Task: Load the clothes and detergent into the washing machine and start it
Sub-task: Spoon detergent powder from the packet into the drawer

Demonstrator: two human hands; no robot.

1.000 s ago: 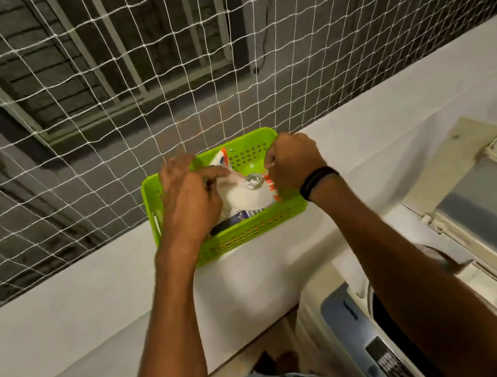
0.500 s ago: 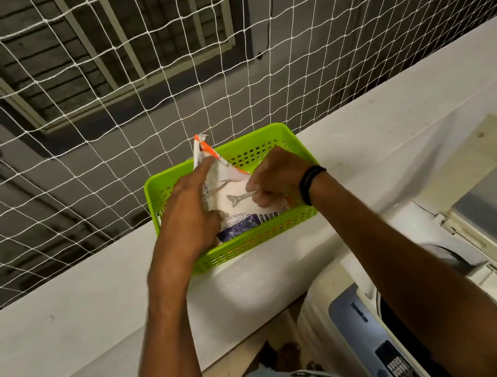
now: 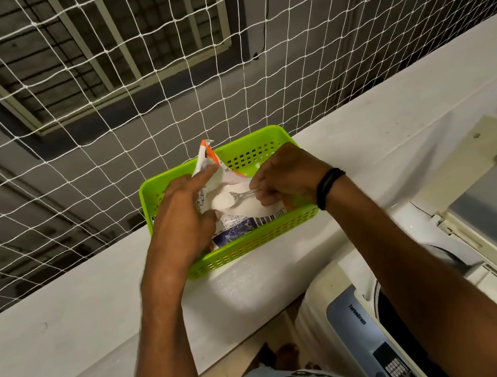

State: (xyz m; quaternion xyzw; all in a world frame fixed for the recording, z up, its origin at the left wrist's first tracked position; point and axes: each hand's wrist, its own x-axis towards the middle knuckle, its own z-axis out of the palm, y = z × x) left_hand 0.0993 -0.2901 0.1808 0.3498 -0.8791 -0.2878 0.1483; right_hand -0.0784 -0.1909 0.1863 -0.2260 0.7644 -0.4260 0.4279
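White ledge (image 3: pixel 395 130) under netting (image 3: pixel 254 72), one green basket (image 3: pixel 257 246) at its near edge, one detergent bag (image 3: pixel 236 220) gripped by left hand (image 3: pixel 185 218), right hand (image 3: pixel 288 178) pinching one spoon (image 3: pixel 243 194), probably metal, washing machine (image 3: pixel 395 328) below.

1. Location: a home laundry spot on a balcony.
2. A top-loading washer (image 3: pixel 425 307) is seen beside a white ledge (image 3: pixel 67 333).
3. Netting (image 3: pixel 96 115) is strung above the ledge; a neighbouring building's barred window (image 3: pixel 103 38) is seen through it.

White netting (image 3: pixel 301 57) closes off everything behind the green basket (image 3: pixel 250 247); the ledge (image 3: pixel 393 118) to its right lies bare.
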